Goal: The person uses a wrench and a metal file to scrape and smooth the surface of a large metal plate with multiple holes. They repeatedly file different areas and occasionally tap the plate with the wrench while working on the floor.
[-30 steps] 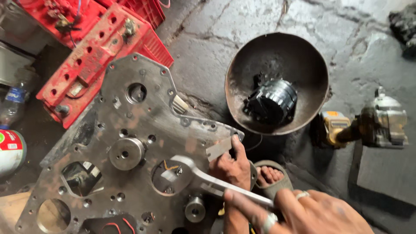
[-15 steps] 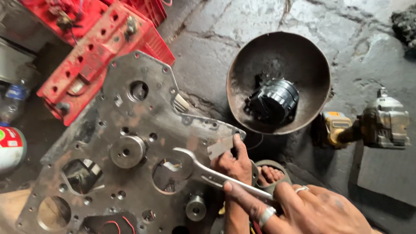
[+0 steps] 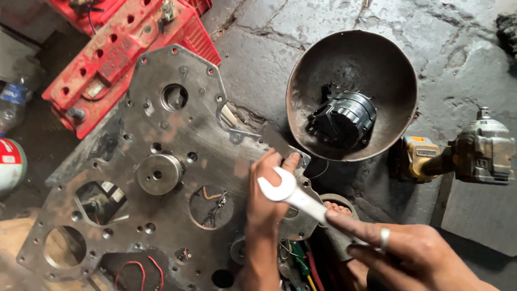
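Note:
A large grey metal plate full of round holes and bolt holes lies tilted across the floor. My left hand reaches up from below and grips the plate's right edge, fingers curled over it. My right hand, a ring on one finger, is at the bottom right, shut on the shaft of a silver open-end wrench. The wrench's open jaw sits above the left hand's knuckles. A round raised hub stands on the plate to the left of both hands.
A dark metal bowl holding a black ribbed part sits right of the plate. A yellow-and-grey cordless impact wrench lies at the far right. A red battery case is top left. Coloured wires lie under the plate's lower edge.
The wrench has moved right, from over the plate's round hole to above my left hand. My right hand has drawn back to the right. The left hand stays at the plate's edge.

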